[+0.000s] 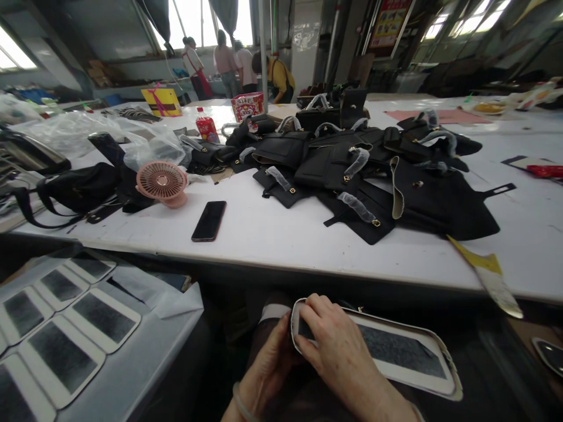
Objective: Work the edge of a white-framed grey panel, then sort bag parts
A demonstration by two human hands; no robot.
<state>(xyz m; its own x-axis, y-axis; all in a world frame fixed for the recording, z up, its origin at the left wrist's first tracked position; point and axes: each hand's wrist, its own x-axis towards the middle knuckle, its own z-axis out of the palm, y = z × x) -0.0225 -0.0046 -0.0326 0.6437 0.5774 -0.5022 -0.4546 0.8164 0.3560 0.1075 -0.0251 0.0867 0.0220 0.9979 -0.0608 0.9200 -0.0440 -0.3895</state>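
I held the flat, rounded, white-edged panel with its dark grey centre [387, 351] low over my lap, below the white worktable [281, 234]. My right hand [338, 351] pressed fingers flat along its curved end, steadying it; my left hand [268, 363] pinched that edge from beneath.

Head-worn view, forward-down, close over table [272, 234]

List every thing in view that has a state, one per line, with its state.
Left hand: gripping the panel's rounded end from below.
Right hand: fingers pressing on top of the same end.
Flat panel: held on the lap, dark face up.
Phone: face up, screen dark.
Pink fan: standing tilted; cannot tell if running.
Black bag parts: piled loosely on the table.
Red bottle: upright, capped.
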